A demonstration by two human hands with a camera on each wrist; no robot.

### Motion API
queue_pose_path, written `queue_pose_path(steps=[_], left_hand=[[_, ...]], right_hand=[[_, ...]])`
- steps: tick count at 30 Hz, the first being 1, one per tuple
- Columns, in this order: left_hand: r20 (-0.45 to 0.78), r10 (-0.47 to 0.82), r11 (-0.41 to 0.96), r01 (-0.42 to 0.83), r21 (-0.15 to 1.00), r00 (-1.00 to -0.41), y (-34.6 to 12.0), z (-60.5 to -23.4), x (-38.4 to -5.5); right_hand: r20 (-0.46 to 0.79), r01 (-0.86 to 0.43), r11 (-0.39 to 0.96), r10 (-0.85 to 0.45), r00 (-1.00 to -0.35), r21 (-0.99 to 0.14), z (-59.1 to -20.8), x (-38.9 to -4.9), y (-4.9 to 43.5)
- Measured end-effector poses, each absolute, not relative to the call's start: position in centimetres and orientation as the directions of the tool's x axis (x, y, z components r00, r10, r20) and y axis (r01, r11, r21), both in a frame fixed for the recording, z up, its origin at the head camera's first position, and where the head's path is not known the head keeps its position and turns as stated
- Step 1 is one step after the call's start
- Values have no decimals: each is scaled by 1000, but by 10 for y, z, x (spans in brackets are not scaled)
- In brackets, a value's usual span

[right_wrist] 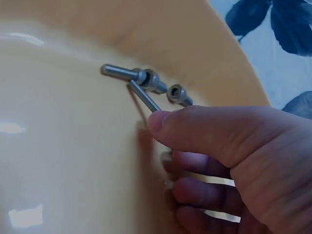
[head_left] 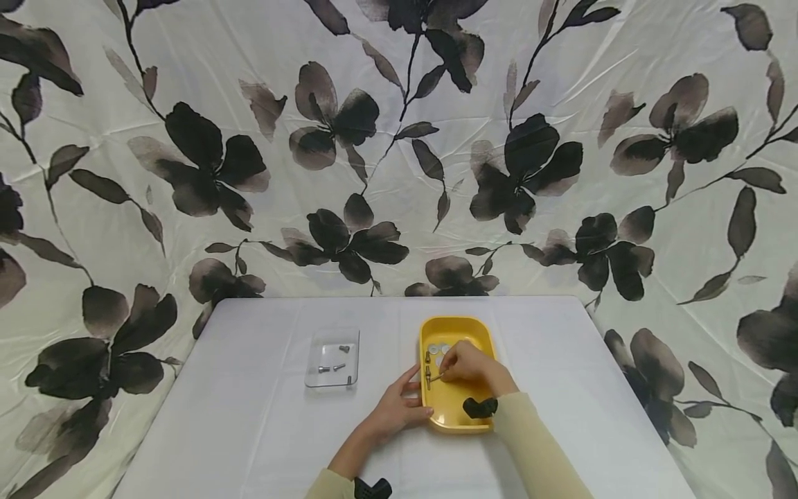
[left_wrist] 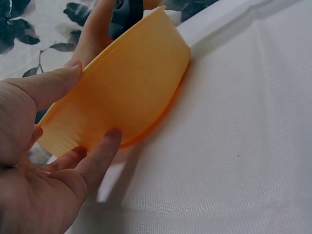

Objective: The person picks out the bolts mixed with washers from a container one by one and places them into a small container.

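My right hand [head_left: 466, 362] is inside a yellow tray [head_left: 458, 416], pinching a thin threaded bolt [right_wrist: 145, 96] between thumb and fingers. The bolt's free end meets the other screws or lies very close to them. Along the tray's wall lie several socket-head screws [right_wrist: 119, 72], roughly in a line. Against the tray's outer left side rests my left hand [left_wrist: 53, 161], fingers spread, with its thumb near the rim and fingertips on the wall. Pale round discs [head_left: 434, 349] lie in the far part of the tray, partly hidden by the right hand.
To the left of the tray stands a clear shallow box [head_left: 316, 378] with several small screws [head_left: 339, 366] in it. Both containers are on a white-covered table [head_left: 262, 430]. A floral cloth [head_left: 399, 173] hangs behind the table.
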State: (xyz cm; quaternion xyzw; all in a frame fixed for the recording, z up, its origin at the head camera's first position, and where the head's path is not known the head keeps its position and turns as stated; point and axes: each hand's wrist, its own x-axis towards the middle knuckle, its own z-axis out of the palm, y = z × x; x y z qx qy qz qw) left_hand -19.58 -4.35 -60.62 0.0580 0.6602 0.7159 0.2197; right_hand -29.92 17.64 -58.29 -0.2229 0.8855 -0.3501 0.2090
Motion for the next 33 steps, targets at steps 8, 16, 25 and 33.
queue_pose_path(steps=[8,16,25,33], left_hand=[[-209,380,-20,-234,972,-901,-43,-603,-198],[-212,375,-10,-233,972,-903,-42,-601,-198],[-145,392,212,-64,975,-908,-54,-578,-203],[-77,349,405,76,911,-934,-87,-542,-205]], right_hand=[[-184,-237,688,-478,-859,-686,-566,-300,179],[-121,-224,746,-378,-918,-627,-534,-299,181],[1,-280,716,-364,-931,-640,-514,-301,184],[79,-366,679,-415,-907,-636,-495,-300,174]])
